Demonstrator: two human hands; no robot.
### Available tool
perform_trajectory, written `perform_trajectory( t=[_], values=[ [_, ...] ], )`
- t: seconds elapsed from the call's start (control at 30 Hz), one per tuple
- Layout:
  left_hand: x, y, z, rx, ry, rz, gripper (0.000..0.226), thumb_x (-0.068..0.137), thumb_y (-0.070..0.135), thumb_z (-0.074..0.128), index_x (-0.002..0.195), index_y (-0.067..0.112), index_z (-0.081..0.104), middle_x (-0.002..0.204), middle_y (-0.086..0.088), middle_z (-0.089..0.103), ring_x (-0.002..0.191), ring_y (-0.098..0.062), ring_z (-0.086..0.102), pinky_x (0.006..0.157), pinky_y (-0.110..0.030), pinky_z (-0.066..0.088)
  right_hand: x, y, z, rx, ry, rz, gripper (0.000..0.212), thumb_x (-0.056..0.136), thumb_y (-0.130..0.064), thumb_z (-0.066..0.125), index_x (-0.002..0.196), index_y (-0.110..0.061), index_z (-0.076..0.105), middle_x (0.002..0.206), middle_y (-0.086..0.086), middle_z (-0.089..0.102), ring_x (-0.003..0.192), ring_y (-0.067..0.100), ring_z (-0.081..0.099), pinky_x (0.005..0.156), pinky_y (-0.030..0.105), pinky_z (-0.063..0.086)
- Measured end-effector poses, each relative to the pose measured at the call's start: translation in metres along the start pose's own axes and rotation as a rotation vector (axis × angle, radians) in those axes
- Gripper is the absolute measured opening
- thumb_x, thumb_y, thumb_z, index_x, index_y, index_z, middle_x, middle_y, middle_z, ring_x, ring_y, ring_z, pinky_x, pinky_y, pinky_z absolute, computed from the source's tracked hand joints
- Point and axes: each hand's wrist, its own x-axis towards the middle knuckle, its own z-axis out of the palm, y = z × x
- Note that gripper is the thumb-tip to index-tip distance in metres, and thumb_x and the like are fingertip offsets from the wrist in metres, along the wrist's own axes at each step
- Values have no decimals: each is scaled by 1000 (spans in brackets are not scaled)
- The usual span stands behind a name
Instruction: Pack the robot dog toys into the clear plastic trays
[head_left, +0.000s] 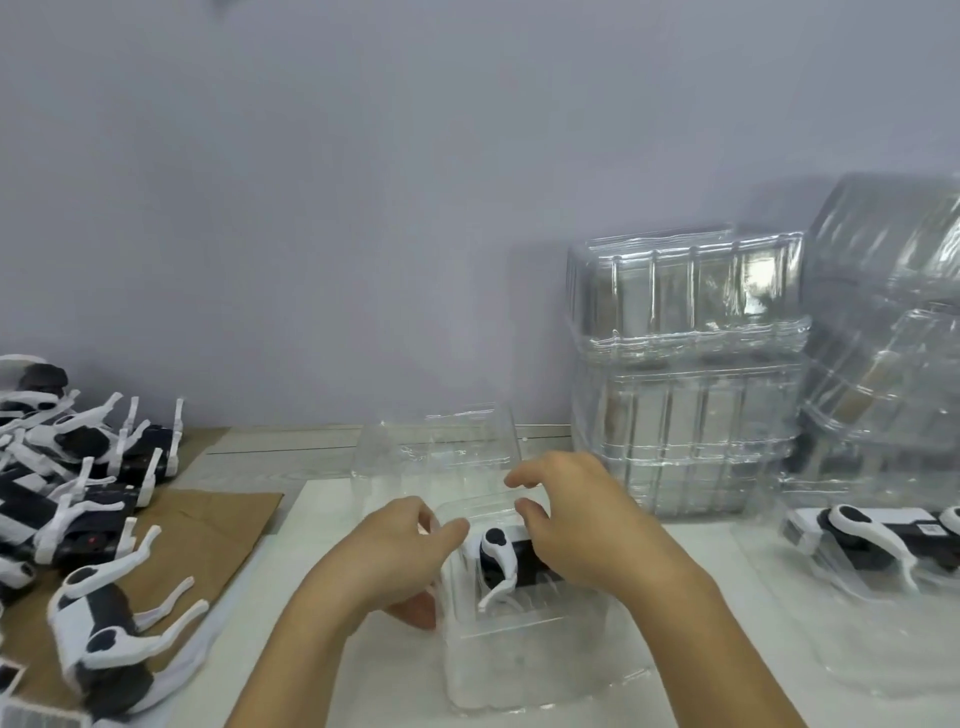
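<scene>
**Both hands at a clear tray with a robot dog inside**

A pale worktop (363, 670) runs beneath a plain grey wall (363, 182). At the right rear, stacks of empty clear trays (691, 374) stand high against the wall, a second leaning stack just beside them at the frame edge. On the left, a heap of black-and-white robot dog toys (78, 493) lies partly on a sheet of brown cardboard (208, 525), legs sticking up in all directions.

At the right edge, a packed tray (883, 597) lies flat with a dog toy seated in it.

In the centre, the open tray (519, 649) sits on the worktop, its hinged lid raised behind it. A robot dog (506, 564) lies in the tray's far part, white leg bent toward the camera.

The left hand (400, 556) grips the tray's left wall, thumb forward and fingers curled around the plastic. The right hand (582, 514) hovers over the dog's black body, fingers curved and slightly apart; whether they touch the toy cannot be told.
</scene>
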Motion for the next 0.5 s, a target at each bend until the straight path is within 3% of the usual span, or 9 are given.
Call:
perform_trajectory(
  t=[0.17, 0.23, 0.3, 0.37, 0.5],
  values=[
    [2, 6, 20, -87, -8, 132, 23, 97, 38, 56, 104, 16, 60, 91, -11, 69, 55, -14, 67, 53, -28, 56, -1, -2, -11, 30, 54, -20, 34, 101, -28, 47, 133, -33, 57, 136, -10, 55, 134, 15, 41, 112, 39, 34],
    [3, 9, 30, -208, -78, 201, 27, 95, 41, 58, 115, 22, 63, 99, -8, 71, 67, -14, 72, 60, -28, 58, -1, -4, -15, 58, 99, -60, 33, 101, -27, 49, 131, -32, 59, 133, -11, 57, 132, 9, 43, 111, 34, 35],
    [4, 9, 39, -359, -250, 265, 33, 96, 38, 59, 126, 24, 59, 109, -5, 72, 89, -18, 74, 73, -28, 59, 0, -6, -16, 93, 122, -86, 32, 100, -26, 49, 130, -31, 60, 130, -11, 58, 129, 7, 44, 107, 28, 37],
    [5, 7, 41, -437, -358, 312, 31, 97, 30, 61, 126, 19, 59, 114, -8, 72, 103, -22, 71, 81, -32, 58, 0, -6, -16, 133, 123, -96, 32, 100, -26, 50, 129, -31, 61, 129, -11, 58, 128, 6, 45, 103, 24, 38],
    [10, -4, 35, -402, -352, 354, 36, 84, 14, 74, 118, 16, 63, 112, -13, 68, 98, -30, 72, 83, -41, 60, 1, -4, -15, 163, 132, -107, 30, 99, -27, 50, 127, -31, 63, 126, -9, 60, 121, 5, 51, 96, 21, 40]
  ],
)
